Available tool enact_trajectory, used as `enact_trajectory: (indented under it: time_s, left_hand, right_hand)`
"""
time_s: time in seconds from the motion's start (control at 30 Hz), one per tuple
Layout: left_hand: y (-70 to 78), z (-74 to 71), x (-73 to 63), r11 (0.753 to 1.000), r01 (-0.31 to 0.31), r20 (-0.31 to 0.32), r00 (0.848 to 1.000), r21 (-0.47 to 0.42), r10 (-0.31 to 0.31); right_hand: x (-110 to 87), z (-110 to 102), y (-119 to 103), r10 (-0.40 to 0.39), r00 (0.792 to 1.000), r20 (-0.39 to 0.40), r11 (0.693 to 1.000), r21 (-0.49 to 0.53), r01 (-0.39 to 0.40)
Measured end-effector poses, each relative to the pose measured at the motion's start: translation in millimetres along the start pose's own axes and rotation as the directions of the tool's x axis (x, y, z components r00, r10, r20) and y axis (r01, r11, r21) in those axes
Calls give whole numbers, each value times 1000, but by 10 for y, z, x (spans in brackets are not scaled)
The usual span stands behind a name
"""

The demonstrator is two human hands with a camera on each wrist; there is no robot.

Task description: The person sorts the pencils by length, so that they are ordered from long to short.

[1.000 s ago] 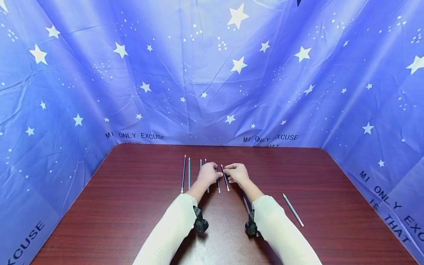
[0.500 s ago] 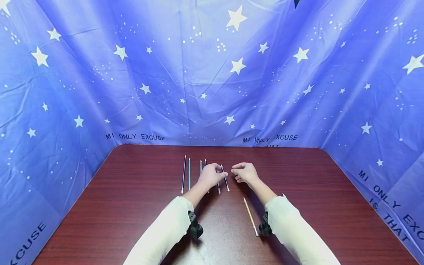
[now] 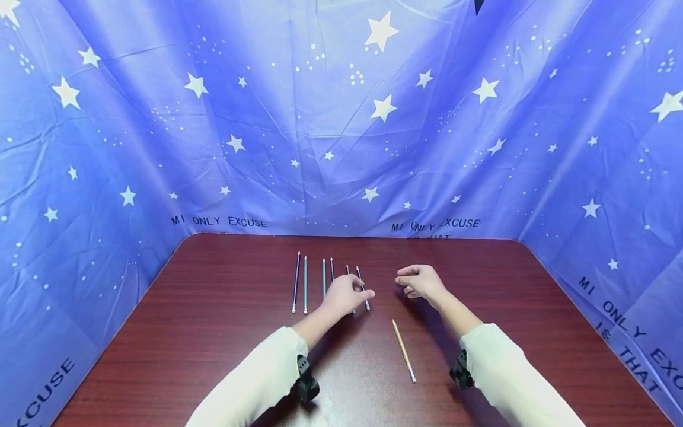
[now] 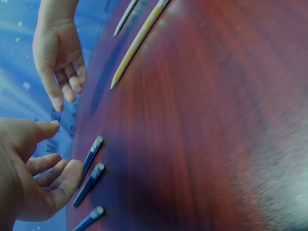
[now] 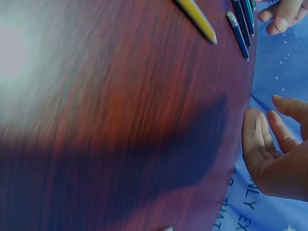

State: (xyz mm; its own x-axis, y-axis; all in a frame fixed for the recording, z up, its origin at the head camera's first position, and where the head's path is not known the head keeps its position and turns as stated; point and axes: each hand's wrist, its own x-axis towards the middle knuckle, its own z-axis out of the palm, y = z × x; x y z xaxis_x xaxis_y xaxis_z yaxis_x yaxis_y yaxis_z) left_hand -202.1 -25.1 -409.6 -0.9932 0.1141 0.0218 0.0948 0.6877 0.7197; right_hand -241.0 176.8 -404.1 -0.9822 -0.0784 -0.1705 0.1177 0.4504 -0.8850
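My left hand (image 3: 344, 295) hovers over the right end of a row of pencils, its fingers loosely bent and nothing between them. Partly beneath it lie a dark blue pencil (image 3: 366, 303) and another dark pencil (image 3: 348, 268). The left wrist view shows several blue pencil ends (image 4: 97, 168) beside the fingers, apart from them. My right hand (image 3: 421, 281), relaxed and holding nothing, is above the table to the right of the row. A yellow pencil (image 3: 404, 350) lies nearer to me, between the forearms.
Further left in the row lie a dark blue pencil (image 3: 296, 283), a teal pencil (image 3: 305, 284) and a second teal pencil (image 3: 324, 277). A lone pencil (image 4: 125, 18) beyond the yellow one is hidden by the right sleeve in the head view. Starry blue cloth (image 3: 299, 118) surrounds the table.
My right hand has left the rightmost dark pencil and moved right. My left hand has shifted slightly right and toward me. The yellow pencil has come out from behind the right wrist.
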Motion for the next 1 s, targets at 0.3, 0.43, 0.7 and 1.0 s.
enact_trajectory:
  time_s: [0.3,0.43,0.7,1.0]
  left_hand:
    - [100,123,-227,998,-39,69,997,-42,42]
    - [141,189,-320,998,-49,102,993,-45,53]
    - [208,327,-480,994,-112,128,986,11,110]
    - [254,434,-537,989,-145,133,981,41,138]
  right_hand:
    - [-156,-265,99,-2,1000,6,996,-87,2]
    - [-235,-386,159,-21,1000,7,989,-146,21]
    - [-369,-649,307,-33,999,20,963,-266,37]
    - [-532,-870,492,13,998,59,952,-305,5]
